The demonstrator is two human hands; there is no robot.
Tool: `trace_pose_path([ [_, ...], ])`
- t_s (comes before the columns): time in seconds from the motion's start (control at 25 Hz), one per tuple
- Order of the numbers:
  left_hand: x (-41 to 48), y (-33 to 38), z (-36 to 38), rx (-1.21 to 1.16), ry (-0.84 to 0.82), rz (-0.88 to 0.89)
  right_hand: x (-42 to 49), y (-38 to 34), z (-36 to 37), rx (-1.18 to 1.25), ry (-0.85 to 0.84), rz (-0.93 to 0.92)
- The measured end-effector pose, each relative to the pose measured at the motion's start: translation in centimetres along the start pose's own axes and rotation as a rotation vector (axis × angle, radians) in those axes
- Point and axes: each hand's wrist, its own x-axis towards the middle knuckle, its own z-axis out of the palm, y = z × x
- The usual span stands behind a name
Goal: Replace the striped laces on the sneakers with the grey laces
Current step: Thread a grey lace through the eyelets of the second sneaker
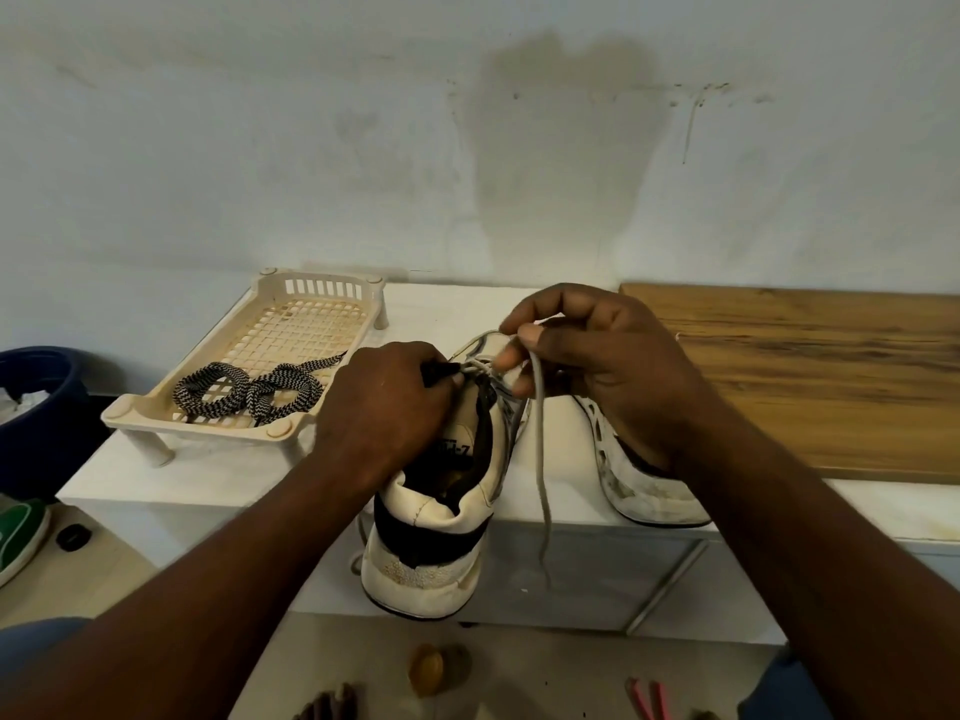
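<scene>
Here, left hand (384, 407), right hand (597, 356) knuckles-up over sneaker (441, 511), fingertips (530, 333) on grey lace (537, 433)

A low white table (249, 475) stands against a wall. At 10 o'clock on its top stands a cream plastic tray (124, 415) on short legs. At 2 o'clock a wooden board (805, 376) lies flat. At 6 o'clock is a white sneaker (431, 517), its heel hanging past the front edge. Just beside it, at 4 o'clock, a second sneaker (639, 485) lies on its side.

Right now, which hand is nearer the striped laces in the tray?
Left. The left hand grips the sneaker beside the tray holding the striped laces; the right hand pinches the grey lace farther right.
</scene>
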Motion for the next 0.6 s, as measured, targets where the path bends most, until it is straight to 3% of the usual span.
trace_pose_path([
  [0.12, 0.1, 0.4, -0.6, -0.181, 0.043, -0.016, -0.1, -0.1, -0.1, -0.005, -0.067, -0.074],
  [0.24, -0.1, 1.7, -2.5, -0.51, 0.141, 0.067, -0.1, 0.7, 0.2, -0.277, 0.044, -0.185],
  [0.32, -0.9, 2.7, -3.7, -0.701, -0.02, 0.118, 0.0, 1.4, 0.7, -0.403, 0.161, -0.255],
  [0.4, -1.4, 3.3, -4.1, -0.745, -0.199, 0.116, 0.2, 1.9, 1.3, -0.469, 0.238, -0.295],
  [0.48, -1.2, 3.2, -4.1, -0.788, -0.219, 0.07, 0.6, 2.0, 1.6, -0.517, 0.323, -0.28],
  [0.6, -0.3, 2.5, -5.3, -1.098, -0.282, -0.067, 1.4, 2.3, 1.1, -0.729, 0.466, -0.217],
])
